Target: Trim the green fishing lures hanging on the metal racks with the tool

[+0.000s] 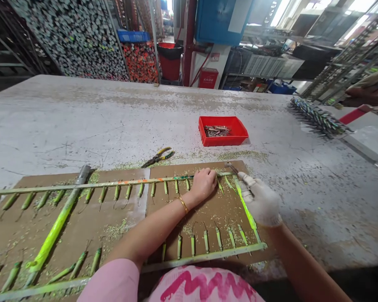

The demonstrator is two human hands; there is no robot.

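The left grip (204, 184) lies flat, fingers together, pressing down a paint-speckled rack rail (113, 183) hung with green lure bodies (176, 186), a steady way to hold it in place. The gloved right grip (260, 199) is clamped on a small metal tool (231, 167) at the rail's corner, wrist raised. Yellow-handled pliers (157, 157) lie beyond the left grip.

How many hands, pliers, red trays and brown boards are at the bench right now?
Hands: 2 (left hand, gloved right hand)
Pliers: 1
Red plastic tray: 1
Brown boards: 2
Total: 6
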